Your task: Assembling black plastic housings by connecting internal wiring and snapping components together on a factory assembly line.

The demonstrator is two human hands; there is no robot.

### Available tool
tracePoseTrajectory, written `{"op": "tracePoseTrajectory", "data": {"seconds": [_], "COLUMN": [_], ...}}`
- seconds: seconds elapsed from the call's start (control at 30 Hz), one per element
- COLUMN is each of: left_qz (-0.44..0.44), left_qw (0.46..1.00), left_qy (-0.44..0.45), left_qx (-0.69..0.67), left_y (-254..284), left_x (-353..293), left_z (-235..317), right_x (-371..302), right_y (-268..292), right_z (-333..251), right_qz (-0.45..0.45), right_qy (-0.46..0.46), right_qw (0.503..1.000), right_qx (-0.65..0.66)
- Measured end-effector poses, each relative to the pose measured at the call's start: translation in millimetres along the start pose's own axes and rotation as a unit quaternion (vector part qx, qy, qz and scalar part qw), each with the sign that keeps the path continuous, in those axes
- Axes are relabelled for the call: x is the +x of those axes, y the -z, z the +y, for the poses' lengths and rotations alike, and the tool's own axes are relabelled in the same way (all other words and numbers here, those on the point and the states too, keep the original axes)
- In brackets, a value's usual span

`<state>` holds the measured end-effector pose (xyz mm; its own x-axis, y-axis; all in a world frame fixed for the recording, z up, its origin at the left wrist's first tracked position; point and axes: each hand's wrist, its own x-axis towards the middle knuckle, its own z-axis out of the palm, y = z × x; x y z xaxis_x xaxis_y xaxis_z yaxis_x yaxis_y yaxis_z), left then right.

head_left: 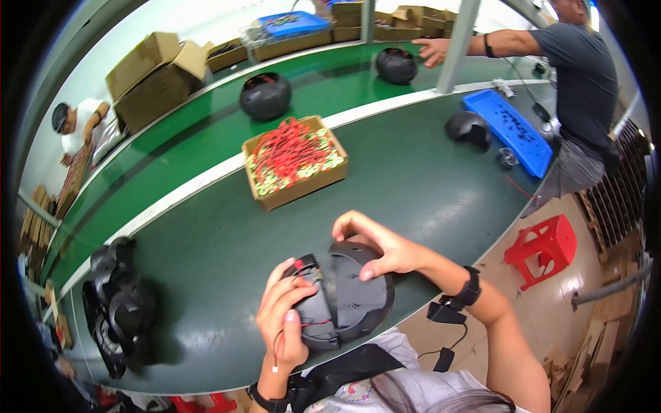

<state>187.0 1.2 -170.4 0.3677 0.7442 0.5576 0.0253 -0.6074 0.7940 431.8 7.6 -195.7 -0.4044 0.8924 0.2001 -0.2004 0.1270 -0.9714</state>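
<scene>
My left hand [282, 320] is closed around a black plastic housing part [318, 308] with a thin red wire along it and a red piece near its top. A small white connector hangs on a wire by the left wrist. In my right hand [387, 249] is a rounded black plastic shell [361, 297], gripped at its upper rim with the thumb on its flat face. The two parts are side by side at the table's near edge, a narrow gap showing at the top; whether they touch lower down I cannot tell.
Beyond my hands stands a cardboard box [303, 194] of red wires with pale green pieces. Several black shells [131, 303] are heaped at left. Behind the table, a green conveyor [186, 148] carries round black housings [265, 96]. A co-worker [578, 82] reaches over at right, near a blue tray [513, 131].
</scene>
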Motion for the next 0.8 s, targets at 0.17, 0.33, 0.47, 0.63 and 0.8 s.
{"op": "tracePoseTrajectory", "data": {"seconds": [0.17,0.33,0.47,0.63,0.8], "left_qz": [-0.019,-0.004,-0.028,-0.019,-0.051], "left_qw": [1.000,1.000,1.000,0.999,0.998], "left_qy": [0.001,0.004,-0.010,0.005,0.038], "left_qx": [0.010,0.008,-0.003,0.039,0.029], "left_y": [4,0,-11,2,-4], "left_x": [-2,-1,3,-15,-2], "left_z": [1,2,4,0,14], "right_x": [7,2,-6,8,-2], "right_y": [-23,-28,-28,-40,-47], "right_z": [-27,-11,-8,16,20], "right_qz": [0.027,0.001,0.031,-0.021,0.045], "right_qy": [-0.057,-0.022,0.003,0.049,0.119], "right_qw": [0.992,0.999,0.998,0.997,0.992], "right_qx": [-0.112,0.033,0.060,0.059,0.022]}}
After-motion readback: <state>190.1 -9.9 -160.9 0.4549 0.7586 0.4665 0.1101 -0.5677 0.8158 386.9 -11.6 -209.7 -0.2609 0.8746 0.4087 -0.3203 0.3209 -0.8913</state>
